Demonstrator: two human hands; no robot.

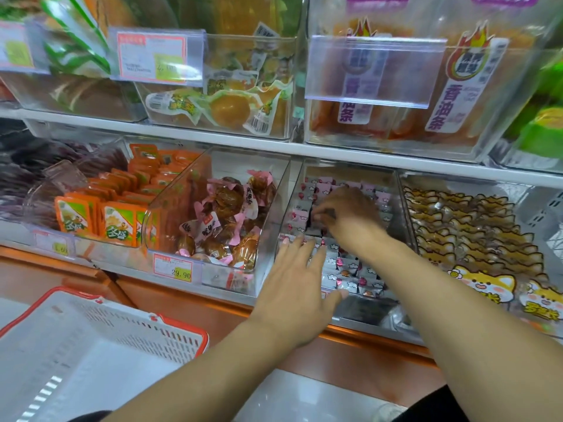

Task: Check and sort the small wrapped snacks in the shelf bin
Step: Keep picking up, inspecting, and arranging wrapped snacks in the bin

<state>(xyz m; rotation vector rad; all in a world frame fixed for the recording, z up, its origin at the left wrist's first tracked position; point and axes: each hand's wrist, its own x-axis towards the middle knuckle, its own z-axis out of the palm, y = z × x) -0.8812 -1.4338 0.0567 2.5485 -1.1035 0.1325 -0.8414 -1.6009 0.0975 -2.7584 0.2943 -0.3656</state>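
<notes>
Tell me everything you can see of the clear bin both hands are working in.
The clear bin is a transparent plastic trough on the lower shelf, open on top, sloping toward the front. It holds rows of small wrapped snacks in pink and silver wrappers. The right hand reaches in deep with fingers curled on packets; the left hand lies spread at the front edge. Bins of other snacks flank it on both sides.

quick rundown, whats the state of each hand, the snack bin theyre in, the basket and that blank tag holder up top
left hand: open, fingers spread, flat over the bin's front rows
right hand: deeper in the bin, fingers curled down onto the snacks; grip unclear
small wrapped snacks: packed in rows
clear bin: open top, mostly full
white basket: no goods visible inside
upper tag holder: no label in it
</notes>
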